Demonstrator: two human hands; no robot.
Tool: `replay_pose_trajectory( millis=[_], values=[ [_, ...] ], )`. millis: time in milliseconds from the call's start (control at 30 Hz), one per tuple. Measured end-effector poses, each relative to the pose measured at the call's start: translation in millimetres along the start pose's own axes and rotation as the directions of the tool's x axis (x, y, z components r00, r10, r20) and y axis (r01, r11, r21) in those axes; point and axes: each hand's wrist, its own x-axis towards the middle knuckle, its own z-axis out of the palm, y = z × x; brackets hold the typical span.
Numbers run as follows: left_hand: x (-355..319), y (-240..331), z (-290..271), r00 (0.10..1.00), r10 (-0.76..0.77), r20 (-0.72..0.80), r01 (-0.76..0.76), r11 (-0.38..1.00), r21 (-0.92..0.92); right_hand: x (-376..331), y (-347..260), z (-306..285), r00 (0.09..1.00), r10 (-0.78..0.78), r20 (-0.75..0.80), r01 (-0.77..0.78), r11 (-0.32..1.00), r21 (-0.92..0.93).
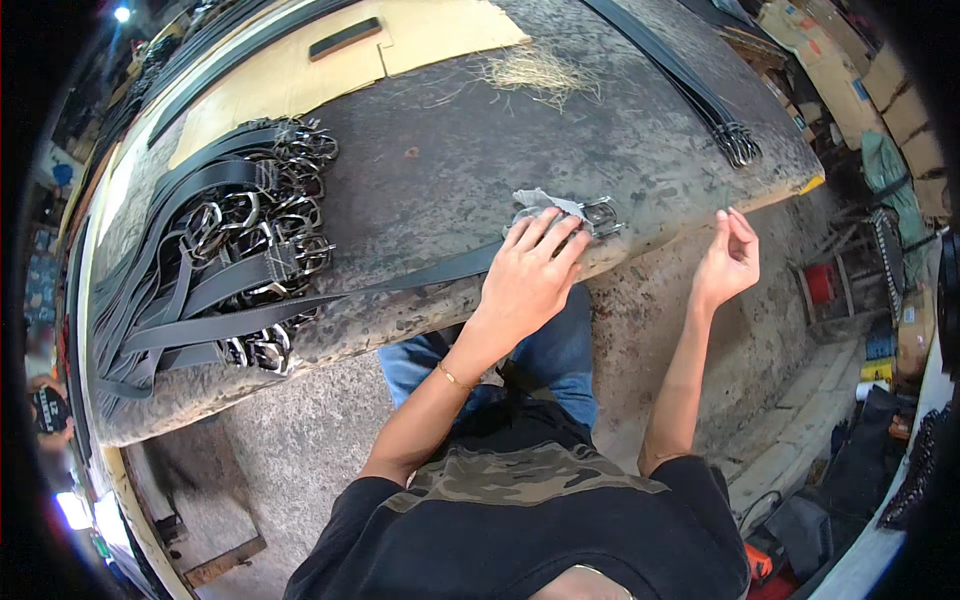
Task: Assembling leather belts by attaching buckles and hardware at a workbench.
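My left hand [530, 270] lies flat on a grey rag [540, 203], pressing it on a black belt [400, 283] near its silver buckle [601, 215] at the front edge of the worn dark table [470, 140]. The belt strap runs left from under the hand toward a pile. My right hand [728, 262] hovers to the right, off the table edge, with thumb and fingers pinched together; whether they hold anything is too small to tell.
A large pile of black belts with silver buckles [235, 250] covers the table's left side. More belts [700, 95] lie at the far right. Cardboard sheets [330, 55] and loose fibres [535, 70] sit at the back. Boxes and clutter stand on the floor to the right.
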Motion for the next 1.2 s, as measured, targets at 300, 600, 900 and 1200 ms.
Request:
replay_pose_trajectory(
  millis=[300, 600, 900, 1200],
  values=[
    [1, 7, -3, 1.0, 0.006, 0.025, -0.008, 0.997, 0.081, 10, 9, -18, 0.888, -0.289, 0.358, 0.434, 0.785, -0.442],
    [-1, 6, -2, 1.0, 0.003, 0.02, -0.004, 0.997, 0.073, 42, 27, -42, 0.796, 0.414, 0.441, -0.561, 0.778, 0.282],
    [-1, 7, -1, 1.0, 0.012, 0.021, -0.014, 0.998, 0.056, 36, 79, -68, 0.662, 0.487, 0.57, -0.73, 0.245, 0.638],
    [-1, 6, -3, 1.0, 0.004, 0.019, -0.005, 0.999, 0.051, 46, 85, -54, 0.6, 0.626, 0.498, -0.764, 0.632, 0.127]
  ],
)
